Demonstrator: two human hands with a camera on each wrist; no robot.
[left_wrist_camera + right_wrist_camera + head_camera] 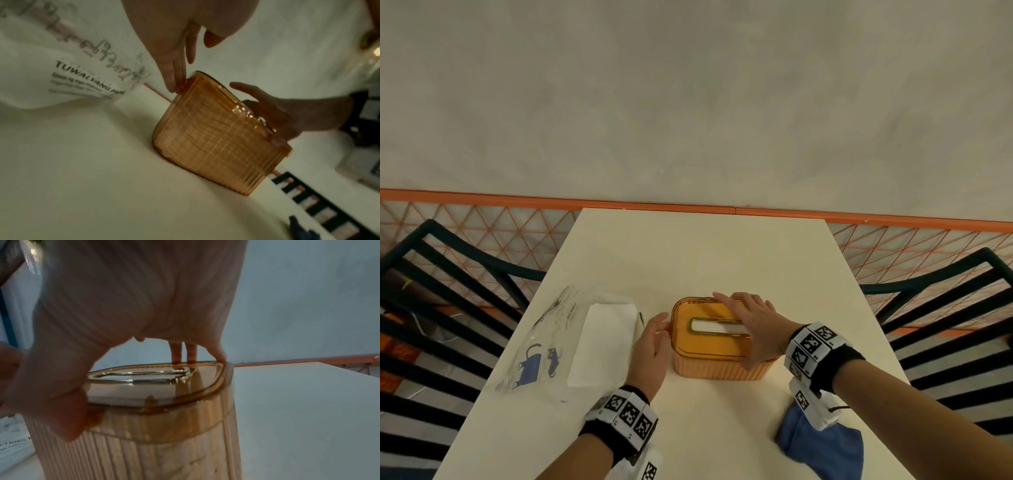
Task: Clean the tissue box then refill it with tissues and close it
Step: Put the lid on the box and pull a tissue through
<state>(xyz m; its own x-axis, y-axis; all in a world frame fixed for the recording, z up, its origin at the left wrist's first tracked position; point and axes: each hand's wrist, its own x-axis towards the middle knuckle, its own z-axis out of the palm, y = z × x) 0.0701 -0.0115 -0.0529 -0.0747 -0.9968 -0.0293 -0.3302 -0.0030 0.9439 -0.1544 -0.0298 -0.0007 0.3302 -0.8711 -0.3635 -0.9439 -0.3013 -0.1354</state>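
Wrists: black bands with white square-coded tags sit nearest the head camera, one on each forearm.
Tissue box: translucent amber ribbed plastic tissue box (717, 368) stands upright near the middle of the cream rectangular table (705, 250).
Lid: glossy amber lid with a gold-rimmed slot (709, 334) lies on the box (white shows through the slot).
Right hand (751, 325): laid flat over the lid's right half, fingers spread and straight with tips on the far edge, thumb against the near rim.
Left hand (652, 346): fingers straight and together, tips touching the box's left upper edge; nothing pinched.
Tissue pack: clear printed plastic pack of white tissues (602, 342) lies just left of the box.
Cloth: blue crumpled cloth (825, 448) lies at the near right, under the right forearm.
Surroundings: dark slatted chairs (448, 308) flank the table.
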